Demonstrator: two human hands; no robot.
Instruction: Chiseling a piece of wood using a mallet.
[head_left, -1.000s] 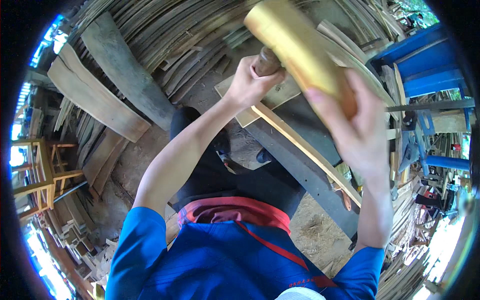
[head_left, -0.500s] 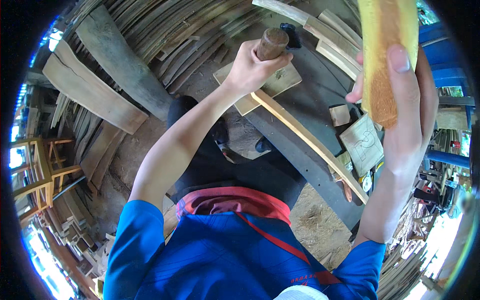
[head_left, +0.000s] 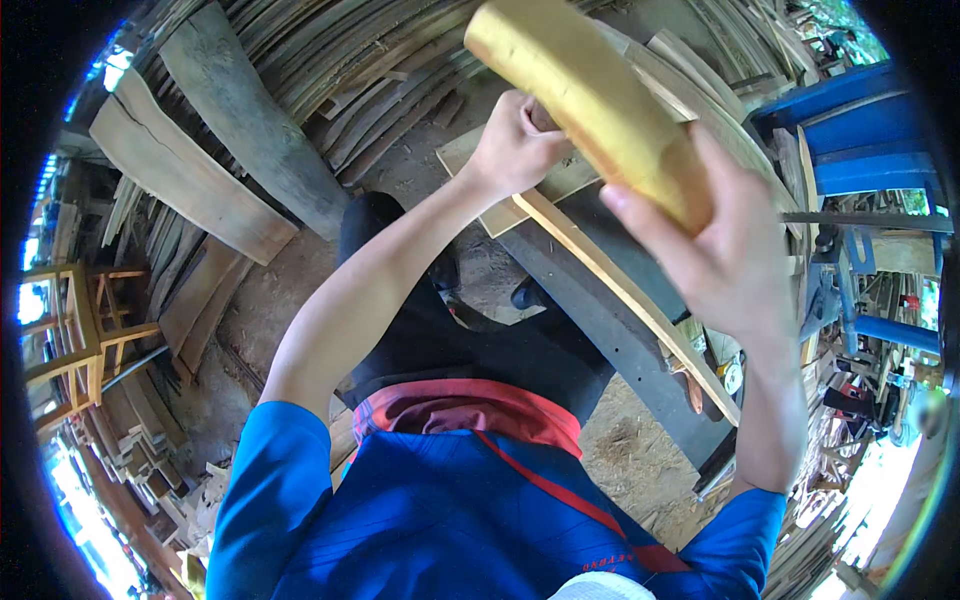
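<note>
My left hand is closed in a fist round an upright brown wooden handle; its lower part is hidden, so I cannot tell the tool. Gripped near its lower end by my right hand, a thick yellow wooden club slants up and left. Its far end rises past my left fist and covers part of the handle in view; whether they touch I cannot tell. Under my left hand lies a flat light board, on a dark grey bench top. A long narrow wood strip runs along the bench from the board.
Beyond the strip, near my right forearm, are a brown-handled tool and a tape measure. Long planks are stacked at the far left, with a wooden frame at the left edge. Blue metal machinery stands at the right.
My right hand has swung the yellow club left and down, from upright at the far right to slanting over my left fist. My left hand stays nearly in place on the handle.
</note>
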